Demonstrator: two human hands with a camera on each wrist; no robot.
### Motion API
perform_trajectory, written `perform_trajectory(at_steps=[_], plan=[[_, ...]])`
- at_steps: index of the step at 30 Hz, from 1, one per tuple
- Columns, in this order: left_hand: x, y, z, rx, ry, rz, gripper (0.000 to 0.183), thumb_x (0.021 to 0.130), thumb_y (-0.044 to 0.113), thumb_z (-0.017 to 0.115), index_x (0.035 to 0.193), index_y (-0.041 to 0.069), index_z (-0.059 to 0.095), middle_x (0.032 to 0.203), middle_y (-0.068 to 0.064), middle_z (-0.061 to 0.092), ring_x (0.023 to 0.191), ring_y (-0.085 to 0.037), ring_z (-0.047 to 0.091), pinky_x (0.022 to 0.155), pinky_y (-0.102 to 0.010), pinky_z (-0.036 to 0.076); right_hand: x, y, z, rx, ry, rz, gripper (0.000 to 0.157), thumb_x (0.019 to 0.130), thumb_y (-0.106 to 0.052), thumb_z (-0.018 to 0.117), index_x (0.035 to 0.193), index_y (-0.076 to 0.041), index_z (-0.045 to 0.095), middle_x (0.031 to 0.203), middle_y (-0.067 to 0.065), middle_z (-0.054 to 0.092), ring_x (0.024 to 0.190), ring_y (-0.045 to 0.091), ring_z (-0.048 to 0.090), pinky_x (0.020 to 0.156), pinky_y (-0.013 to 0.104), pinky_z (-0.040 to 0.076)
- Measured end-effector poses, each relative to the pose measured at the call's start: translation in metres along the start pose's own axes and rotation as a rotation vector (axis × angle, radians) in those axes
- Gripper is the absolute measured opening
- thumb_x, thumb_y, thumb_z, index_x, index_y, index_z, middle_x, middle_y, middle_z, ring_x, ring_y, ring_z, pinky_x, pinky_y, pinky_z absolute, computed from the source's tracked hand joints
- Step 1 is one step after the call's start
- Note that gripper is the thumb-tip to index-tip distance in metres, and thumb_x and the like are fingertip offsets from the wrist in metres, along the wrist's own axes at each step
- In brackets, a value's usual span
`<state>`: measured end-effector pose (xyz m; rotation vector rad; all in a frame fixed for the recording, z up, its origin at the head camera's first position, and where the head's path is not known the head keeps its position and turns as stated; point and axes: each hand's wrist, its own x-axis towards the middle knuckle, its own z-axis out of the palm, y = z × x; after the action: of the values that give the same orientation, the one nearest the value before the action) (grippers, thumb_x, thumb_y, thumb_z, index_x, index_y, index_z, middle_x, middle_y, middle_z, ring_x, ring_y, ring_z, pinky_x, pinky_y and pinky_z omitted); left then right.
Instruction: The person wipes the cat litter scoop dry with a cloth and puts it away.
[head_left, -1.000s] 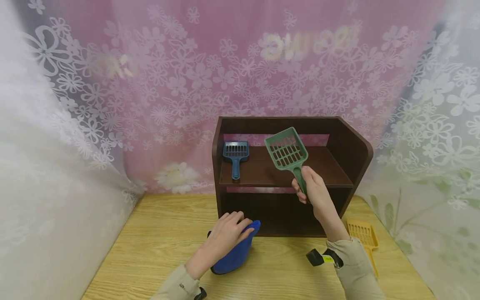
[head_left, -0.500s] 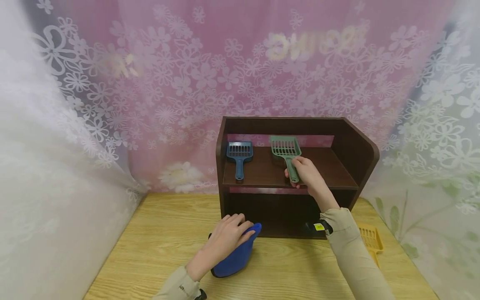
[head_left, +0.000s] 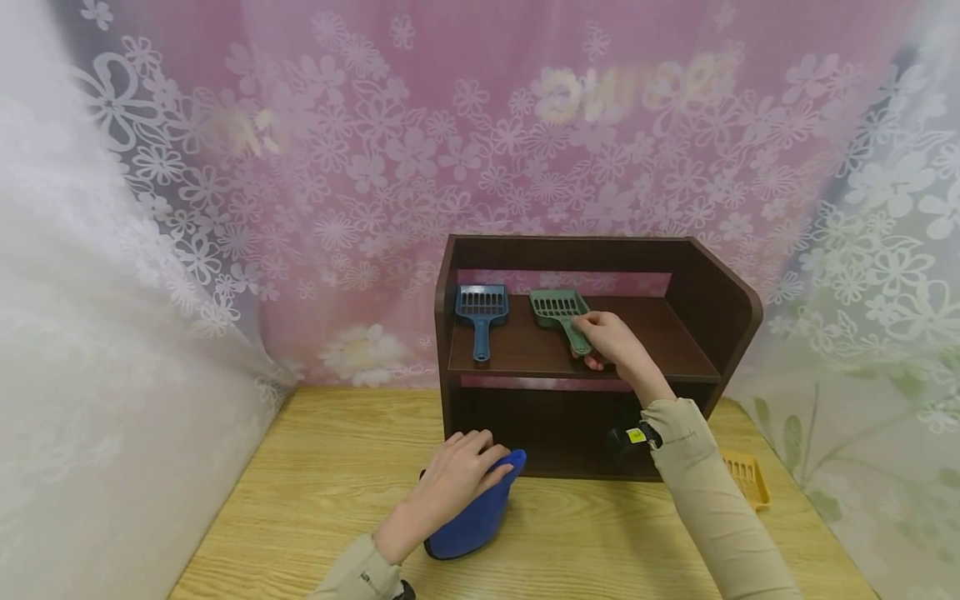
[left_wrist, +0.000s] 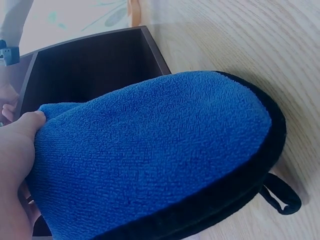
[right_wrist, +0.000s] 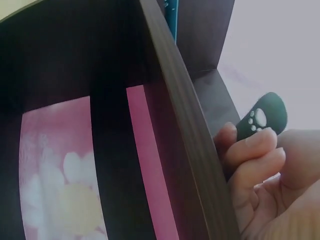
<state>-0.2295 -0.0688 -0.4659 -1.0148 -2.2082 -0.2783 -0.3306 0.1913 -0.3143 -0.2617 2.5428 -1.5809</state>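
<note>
My right hand (head_left: 617, 340) pinches the handle of a green litter scoop (head_left: 558, 307), whose slotted head lies over the upper board of a dark brown shelf (head_left: 660, 321). A pale paw print marks the end of the scoop's handle (right_wrist: 272, 112) in the right wrist view, with the fingers curled around it at the board's front edge. To its left on that board lies a blue litter scoop (head_left: 482, 310). My left hand (head_left: 456, 477) grips a blue terry-cloth mitt (left_wrist: 155, 135) with black trim and a hanging loop, low in front of the shelf.
A yellow litter scoop (head_left: 747, 479) lies on the wooden table (head_left: 352, 450) to the right of the shelf, partly hidden by the right sleeve. Flowered curtains (head_left: 360, 183) hang behind and on both sides.
My right hand has brought the green scoop from in front of the shelf down onto the upper board, beside the blue scoop. The left hand keeps its grip on the mitt.
</note>
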Motion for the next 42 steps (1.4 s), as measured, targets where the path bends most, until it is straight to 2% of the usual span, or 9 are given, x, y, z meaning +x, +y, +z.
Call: perform_trajectory(at_steps=[4,10,13,17,22,27,33,37,42], plan=[[0.0,0.001,0.001,0.0,-0.007,-0.001,0.016,0.089,0.035,0.059,0.095,0.024,0.068,0.075,0.009,0.048,0.06,-0.004,0.036,0.056,-0.018,0.022,-0.002,0.0,0.0,-0.079,0.019,0.005,0.034,0.098,-0.03,0.042,0.105,0.002,0.053,0.062,0.003,0.044,0.041,0.012,0.046,0.044,0.027,0.041],[0.0,0.002,0.003,0.0,-0.007,-0.004,0.016,0.089,0.036,0.059,0.095,0.025,0.068,0.074,0.009,0.047,0.06,-0.004,0.035,0.055,-0.018,0.021,-0.006,0.0,-0.002,-0.124,0.054,0.001,0.035,0.097,-0.033,0.044,0.105,0.0,0.052,0.07,0.01,0.053,0.043,0.014,0.051,0.045,0.03,0.046],[0.0,0.002,0.003,-0.007,-0.013,-0.015,0.017,0.09,0.036,0.058,0.097,0.024,0.068,0.075,0.009,0.047,0.06,-0.004,0.035,0.055,-0.019,0.022,-0.011,0.003,-0.005,-0.077,0.113,-0.037,0.038,0.097,-0.034,0.045,0.109,0.0,0.053,0.069,0.008,0.054,0.043,0.013,0.051,0.044,0.03,0.047],[-0.001,0.001,0.003,-0.015,-0.027,-0.024,0.019,0.091,0.036,0.056,0.098,0.024,0.068,0.076,0.009,0.047,0.061,-0.004,0.035,0.055,-0.02,0.023,-0.022,0.01,-0.011,0.042,0.211,-0.137,0.045,0.096,-0.038,0.045,0.111,0.004,0.053,0.069,0.006,0.054,0.045,0.012,0.051,0.045,0.029,0.047],[-0.002,0.001,0.003,-0.022,-0.025,-0.02,0.018,0.091,0.035,0.056,0.098,0.024,0.068,0.075,0.009,0.047,0.061,-0.004,0.034,0.055,-0.02,0.022,-0.04,0.018,-0.018,0.15,0.288,-0.253,0.047,0.096,-0.038,0.045,0.111,0.006,0.053,0.076,0.007,0.06,0.054,0.015,0.059,0.051,0.029,0.051],[-0.002,0.002,0.004,-0.02,-0.027,-0.014,0.018,0.091,0.035,0.057,0.098,0.024,0.068,0.076,0.009,0.047,0.061,-0.004,0.034,0.055,-0.02,0.023,-0.059,0.026,-0.022,0.228,0.314,-0.304,0.044,0.096,-0.036,0.044,0.115,0.003,0.055,0.089,0.008,0.067,0.071,0.02,0.066,0.063,0.028,0.053],[-0.003,0.003,0.005,-0.017,-0.03,-0.017,0.019,0.091,0.036,0.055,0.099,0.025,0.068,0.076,0.009,0.047,0.061,-0.004,0.034,0.055,-0.02,0.023,-0.093,0.034,-0.026,0.291,0.289,-0.399,0.042,0.099,-0.027,0.038,0.12,0.008,0.052,0.105,0.019,0.065,0.091,0.026,0.065,0.075,0.028,0.052],[-0.005,0.004,0.005,-0.019,-0.03,-0.022,0.019,0.091,0.036,0.056,0.099,0.025,0.068,0.075,0.01,0.047,0.06,-0.004,0.033,0.055,-0.02,0.023,-0.116,0.044,-0.027,0.317,0.295,-0.449,0.042,0.101,-0.021,0.035,0.122,0.013,0.047,0.11,0.018,0.064,0.096,0.024,0.064,0.078,0.027,0.051],[-0.007,0.005,0.006,-0.017,-0.03,-0.019,0.019,0.091,0.036,0.055,0.099,0.025,0.068,0.075,0.01,0.046,0.06,-0.004,0.032,0.055,-0.02,0.023,-0.136,0.066,-0.031,0.376,0.344,-0.504,0.039,0.101,-0.012,0.032,0.121,0.019,0.042,0.11,0.014,0.065,0.096,0.021,0.064,0.08,0.026,0.05]])
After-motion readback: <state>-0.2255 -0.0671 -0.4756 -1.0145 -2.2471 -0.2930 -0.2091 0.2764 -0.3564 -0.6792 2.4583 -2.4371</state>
